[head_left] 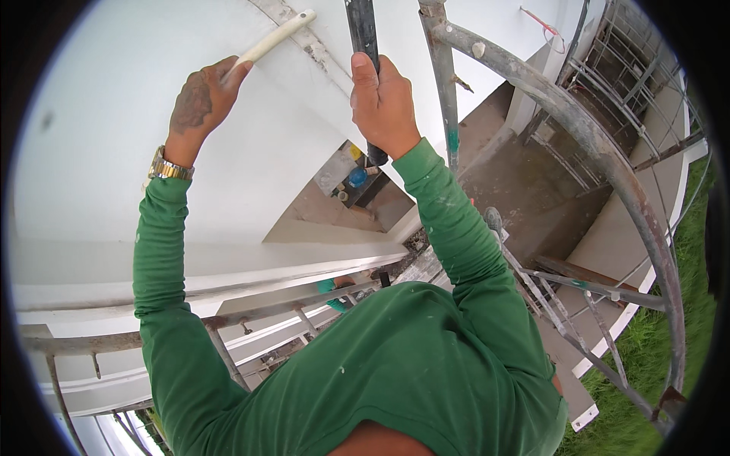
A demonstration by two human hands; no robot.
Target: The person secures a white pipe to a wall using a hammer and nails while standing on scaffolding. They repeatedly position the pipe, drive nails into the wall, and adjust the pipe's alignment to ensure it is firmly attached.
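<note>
My left hand [204, 102], with a gold-and-steel watch [169, 169] at its wrist, is closed round a cream-coloured handle [277, 36]. The handle slants up to the right, with a small hole in its free end; whatever its other end carries is hidden by the hand. My right hand [386, 106] grips a black pole [363, 24], thumb laid along it. That pole runs out past the top edge, and its lower end shows just under the hand. Both hands are raised in front of a white wall [91, 129], which has a rough, unpainted strip [323, 53] between them.
A curved metal scaffold frame [601, 137] rises on my right, with a rail [99, 343] at lower left. Through a wall opening, a blue round container [357, 178] sits far below. A brown floor [525, 182] and grass [646, 387] lie below right.
</note>
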